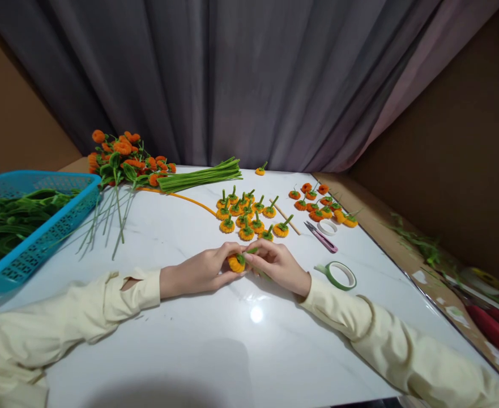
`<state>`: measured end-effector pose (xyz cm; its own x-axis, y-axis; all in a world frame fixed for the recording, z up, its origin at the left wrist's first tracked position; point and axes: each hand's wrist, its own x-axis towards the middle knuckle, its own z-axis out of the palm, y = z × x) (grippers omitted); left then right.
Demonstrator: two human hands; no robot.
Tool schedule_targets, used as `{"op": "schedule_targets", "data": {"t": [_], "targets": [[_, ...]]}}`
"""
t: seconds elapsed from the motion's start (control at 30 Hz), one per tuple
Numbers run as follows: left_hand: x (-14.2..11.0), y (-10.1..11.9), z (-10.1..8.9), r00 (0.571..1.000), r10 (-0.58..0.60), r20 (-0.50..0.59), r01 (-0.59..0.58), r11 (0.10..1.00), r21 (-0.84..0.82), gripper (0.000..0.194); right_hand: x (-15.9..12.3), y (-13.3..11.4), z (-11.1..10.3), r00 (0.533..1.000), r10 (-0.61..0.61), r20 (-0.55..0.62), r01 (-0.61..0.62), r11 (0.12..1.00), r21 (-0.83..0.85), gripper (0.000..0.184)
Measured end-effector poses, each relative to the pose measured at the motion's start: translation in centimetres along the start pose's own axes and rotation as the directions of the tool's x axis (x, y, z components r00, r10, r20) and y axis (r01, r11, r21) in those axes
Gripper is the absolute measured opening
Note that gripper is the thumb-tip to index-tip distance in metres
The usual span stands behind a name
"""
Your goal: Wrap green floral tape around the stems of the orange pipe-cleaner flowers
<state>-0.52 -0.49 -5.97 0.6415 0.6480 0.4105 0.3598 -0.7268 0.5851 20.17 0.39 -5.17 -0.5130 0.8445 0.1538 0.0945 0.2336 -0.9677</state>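
One basket of leaves stands at the left edge; orange flowers lie upper left. At frame centre, the left hand grips a yellow pumpkin; the right hand pinches its stem. Tape lies right of centre.

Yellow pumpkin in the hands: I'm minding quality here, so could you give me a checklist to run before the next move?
1. Pumpkin held in left hand: ok.
2. Right hand at its green top: ok.
3. Green top fully visible: not ok, fingers partly cover it.
4. Green top firmly attached: cannot tell.
5. Pink-handled snips lying apart from both hands: ok.
6. Green tape roll on the table, near the right wrist: ok.
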Motion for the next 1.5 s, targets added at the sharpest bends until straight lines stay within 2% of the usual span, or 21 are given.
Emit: {"op": "schedule_targets", "data": {"t": [0.13, 0.3, 0.53, 0.67, 0.93, 1.17, 1.27, 1.37, 1.5], "targets": [[0.03, -0.02, -0.07, 1.000, 0.002, -0.002, -0.002, 1.000, 0.001, 0.041, -0.02, 0.10, -0.05, 1.000, -0.010, 0.004, 0.010, 0.999, -0.040, 0.022], [0.32, -0.12, -0.29, 0.998, 0.058, -0.029, -0.057, 0.998, 0.028, 0.040, -0.11, 0.05, -0.01, 1.000, 0.010, -0.002, -0.009, 1.000, 0.019, 0.026], [0.47, -0.23, -0.52, 0.972, 0.230, -0.048, -0.222, 0.966, 0.131, 0.029, -0.08, -0.27, 0.07, 0.998, 0.045, 0.038, -0.050, 0.990, 0.133, 0.028], [0.57, 0.06, -0.73, 0.962, 0.270, -0.027, -0.264, 0.954, 0.142, 0.022, -0.07, -0.35, 0.04, 0.995, 0.073, 0.071, -0.084, 0.982, 0.171, 0.030], [0.60, 0.18, -0.75, 0.967, 0.253, -0.028, -0.248, 0.962, 0.113, 0.021, -0.16, -0.72, -0.13, 0.990, 0.082, 0.112, -0.102, 0.978, 0.183, 0.029], [0.43, 0.20, -0.70, 0.992, 0.126, -0.005, -0.125, 0.988, 0.088, 0.024, -0.15, -0.59, -0.01, 0.995, 0.069, 0.066, -0.076, 0.991, 0.108, 0.029], [0.26, 0.15, -0.56, 0.995, 0.091, -0.050, -0.086, 0.993, 0.081, 0.029, -0.16, -0.65, 0.01, 0.998, 0.048, 0.048, -0.052, 0.996, 0.072, 0.028], [0.16, 0.01, -0.41, 0.987, 0.119, -0.104, -0.110, 0.990, 0.089, 0.033, -0.17, -0.67, 0.00, 0.999, 0.041, 0.026, -0.042, 0.998, 0.056, 0.029], [0.26, 0.08, -0.49, 0.981, 0.172, -0.087, -0.160, 0.979, 0.130, 0.028, -0.21, -0.67, -0.03, 0.999, 0.027, 0.020, -0.028, 0.999, 0.042, 0.029]]}}
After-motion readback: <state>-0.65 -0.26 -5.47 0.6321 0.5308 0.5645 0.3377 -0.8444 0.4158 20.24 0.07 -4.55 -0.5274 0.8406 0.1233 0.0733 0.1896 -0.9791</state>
